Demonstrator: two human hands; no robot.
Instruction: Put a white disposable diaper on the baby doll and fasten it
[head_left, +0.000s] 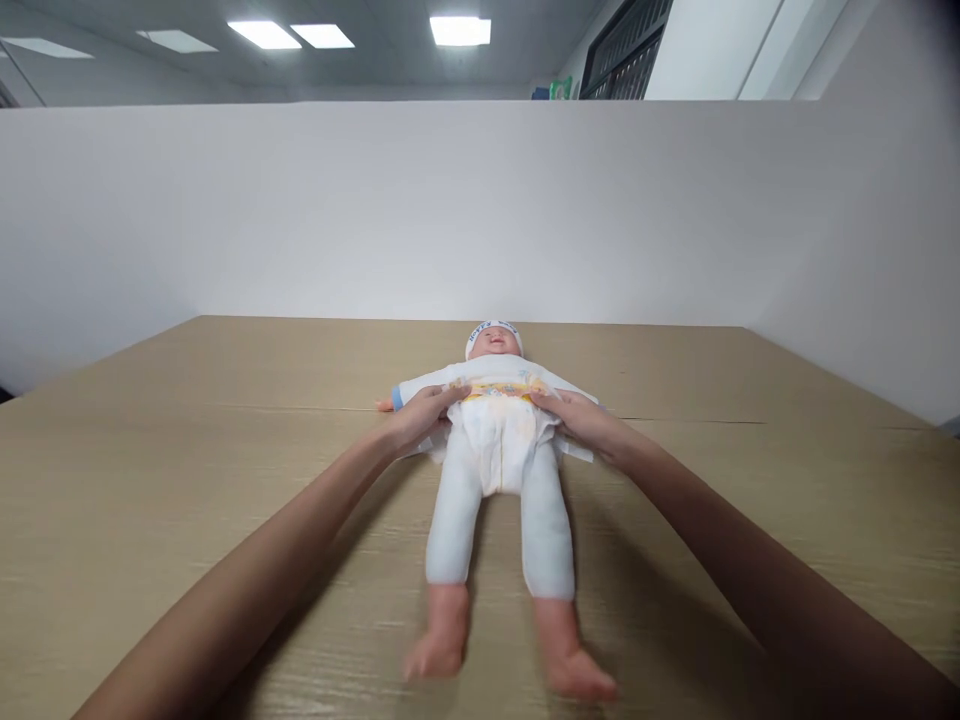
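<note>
A baby doll (pixel 454 535) lies on its back on the table, feet toward me, in white clothing and a printed white cap. Around its hips is a white diaper (pixel 500 450) with a yellow patterned waistband, its front panel up over the belly. My left hand (pixel 429 415) grips the diaper's waist edge on the left, thumb on top of the band. On the opposite side my right hand (pixel 581 418) pinches the other waist edge, thumb also on the front. The diaper's side tabs stick out below both hands. The fingers beneath the edges are partly hidden.
The wood-grain table (pixel 225 500) spreads out on all sides of the doll. A white partition wall (pixel 420 210) stands along its far edge, and another white wall (pixel 885 280) rises at the right.
</note>
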